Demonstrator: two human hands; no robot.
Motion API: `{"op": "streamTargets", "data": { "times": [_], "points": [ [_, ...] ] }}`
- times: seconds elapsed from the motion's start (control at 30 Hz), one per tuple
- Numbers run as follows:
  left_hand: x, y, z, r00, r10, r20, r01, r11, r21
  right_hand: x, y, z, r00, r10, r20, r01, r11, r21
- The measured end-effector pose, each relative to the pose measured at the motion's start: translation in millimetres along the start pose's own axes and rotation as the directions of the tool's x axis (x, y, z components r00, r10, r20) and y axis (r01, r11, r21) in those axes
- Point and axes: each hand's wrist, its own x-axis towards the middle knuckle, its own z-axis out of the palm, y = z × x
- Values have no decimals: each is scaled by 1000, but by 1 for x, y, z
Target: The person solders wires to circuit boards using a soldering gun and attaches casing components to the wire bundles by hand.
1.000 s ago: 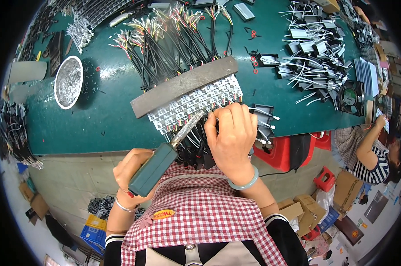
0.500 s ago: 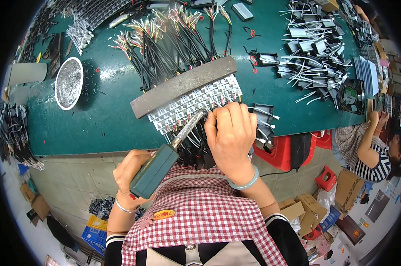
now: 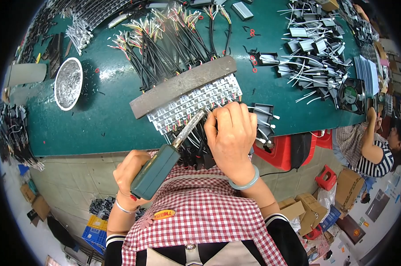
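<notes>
A soldering iron with a thick dark green handle is held in my left hand, its fingers wrapped round the handle. Its mottled metal shaft slants up to the right, the tip near my right fingertips. My right hand is closed in a pinch over the near edge of a white circuit board panel; what its fingers grip is hidden, with thin wires right beside them. A heavy grey metal bar lies across the panel. Black cables hang from its near edge toward my apron.
More black cables with bare coloured ends fan out behind the bar. A white-rimmed bowl stands at the left. Black housings with white ties and a square fan lie at the right. Another person works at far right.
My left hand and the iron have shifted very slightly right and up. My right hand stays in place. The other person's arms at the far right have moved.
</notes>
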Motion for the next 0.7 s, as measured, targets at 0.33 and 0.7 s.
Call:
{"op": "streamTargets", "data": {
  "times": [0.33, 0.7],
  "points": [
    [-39, -9, -29, 913, -132, -386, 216, 960, 181, -2, 2, 1, 1000, 6, 2, -6, 1000, -16],
    [-28, -49, -99, 558, -368, -744, 212, 930, -301, -4, 3, -32, 984, -20, 179, 20, 1000, 6]
  ]
}}
